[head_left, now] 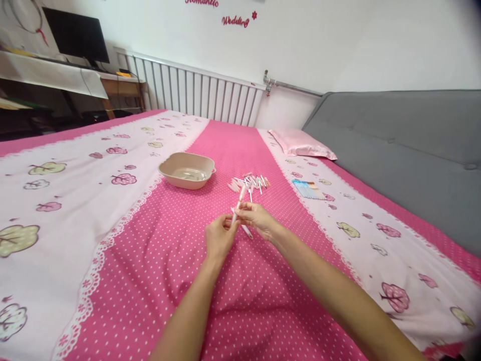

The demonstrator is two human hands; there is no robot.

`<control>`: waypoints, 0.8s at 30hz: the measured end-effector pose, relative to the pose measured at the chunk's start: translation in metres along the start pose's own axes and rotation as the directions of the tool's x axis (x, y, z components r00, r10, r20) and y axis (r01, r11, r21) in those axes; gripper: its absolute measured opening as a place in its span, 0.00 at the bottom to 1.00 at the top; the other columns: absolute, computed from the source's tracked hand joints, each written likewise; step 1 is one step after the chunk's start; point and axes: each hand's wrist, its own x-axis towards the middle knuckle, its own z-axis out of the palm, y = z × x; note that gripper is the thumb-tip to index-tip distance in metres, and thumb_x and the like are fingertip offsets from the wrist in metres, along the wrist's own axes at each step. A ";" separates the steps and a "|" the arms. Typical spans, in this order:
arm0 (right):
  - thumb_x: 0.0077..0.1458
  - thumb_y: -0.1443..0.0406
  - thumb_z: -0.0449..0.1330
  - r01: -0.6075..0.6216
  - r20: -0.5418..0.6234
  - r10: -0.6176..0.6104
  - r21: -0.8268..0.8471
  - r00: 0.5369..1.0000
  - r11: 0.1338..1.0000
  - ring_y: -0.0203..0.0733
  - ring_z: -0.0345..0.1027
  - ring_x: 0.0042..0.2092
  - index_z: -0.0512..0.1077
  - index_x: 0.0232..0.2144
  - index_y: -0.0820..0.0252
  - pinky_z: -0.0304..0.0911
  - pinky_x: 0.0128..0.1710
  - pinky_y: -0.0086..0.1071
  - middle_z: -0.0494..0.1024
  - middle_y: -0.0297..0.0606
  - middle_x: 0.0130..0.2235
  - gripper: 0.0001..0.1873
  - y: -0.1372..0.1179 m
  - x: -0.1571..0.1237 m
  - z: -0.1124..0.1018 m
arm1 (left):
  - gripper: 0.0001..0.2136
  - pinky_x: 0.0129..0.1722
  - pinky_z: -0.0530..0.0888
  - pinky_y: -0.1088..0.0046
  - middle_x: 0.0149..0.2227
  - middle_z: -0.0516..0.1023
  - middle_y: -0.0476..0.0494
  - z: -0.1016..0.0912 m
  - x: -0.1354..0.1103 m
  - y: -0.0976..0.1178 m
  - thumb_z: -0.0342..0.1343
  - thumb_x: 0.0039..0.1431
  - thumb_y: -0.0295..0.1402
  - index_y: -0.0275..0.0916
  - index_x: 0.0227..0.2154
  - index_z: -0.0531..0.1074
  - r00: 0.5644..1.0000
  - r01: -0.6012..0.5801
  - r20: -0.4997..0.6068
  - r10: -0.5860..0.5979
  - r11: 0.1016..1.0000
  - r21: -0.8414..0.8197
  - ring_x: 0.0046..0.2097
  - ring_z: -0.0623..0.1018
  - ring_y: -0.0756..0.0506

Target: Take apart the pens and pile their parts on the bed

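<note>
My left hand and my right hand meet over the pink dotted bedspread, both pinched on slim white pens. The left fingers grip the lower end of a white pen that points up and away. The right hand pinches the same pen higher up, and a second white pen sticks out below it. Just beyond the hands lies a loose pile of white and pink pens. A beige bowl sits further left of the pile.
A flat pack of coloured pens lies to the right on the bed. A pink pillow rests against the grey headboard. A white radiator and a desk with a dark monitor stand behind.
</note>
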 end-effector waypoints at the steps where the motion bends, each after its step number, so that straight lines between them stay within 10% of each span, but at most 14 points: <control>1: 0.44 0.68 0.65 0.013 -0.009 -0.013 0.000 1.000 1.000 0.30 0.67 0.26 0.68 0.25 0.63 0.61 0.29 0.25 0.73 0.31 0.24 0.08 0.000 0.000 0.000 | 0.13 0.26 0.66 0.75 0.24 0.77 0.45 -0.001 0.000 0.000 0.56 0.50 0.43 0.39 0.33 0.76 1.000 -0.012 -0.020 0.013 1.000 0.016 0.26 0.75 0.47; 8: 0.32 0.63 0.71 0.087 -0.049 -0.088 -0.016 0.995 0.996 0.27 0.59 0.22 0.71 0.19 0.67 0.55 0.26 0.25 0.69 0.28 0.18 0.15 -0.004 0.008 -0.007 | 0.17 0.25 0.64 0.76 0.21 0.74 0.48 -0.002 -0.002 0.003 0.50 0.54 0.45 0.37 0.28 0.75 0.993 -0.104 0.045 0.105 0.994 -0.034 0.23 0.71 0.50; 15: 0.39 0.66 0.68 0.014 0.083 -0.020 0.066 0.996 0.998 0.29 0.63 0.25 0.75 0.23 0.67 0.59 0.27 0.24 0.73 0.34 0.23 0.08 -0.020 0.002 -0.009 | 0.22 0.24 0.66 0.75 0.19 0.74 0.44 -0.005 0.001 0.012 0.48 0.53 0.50 0.33 0.29 0.74 0.931 0.276 0.359 -0.060 0.760 -0.588 0.21 0.71 0.50; 24: 0.50 0.74 0.61 -0.009 -0.005 0.010 0.173 1.000 0.985 0.25 0.63 0.24 0.75 0.25 0.66 0.62 0.27 0.18 0.71 0.32 0.24 0.05 -0.022 0.000 -0.005 | 0.15 0.28 0.68 0.76 0.29 0.74 0.47 -0.002 -0.001 0.010 0.61 0.45 0.39 0.36 0.35 0.69 0.992 -0.110 -0.106 0.074 0.918 -0.380 0.28 0.73 0.50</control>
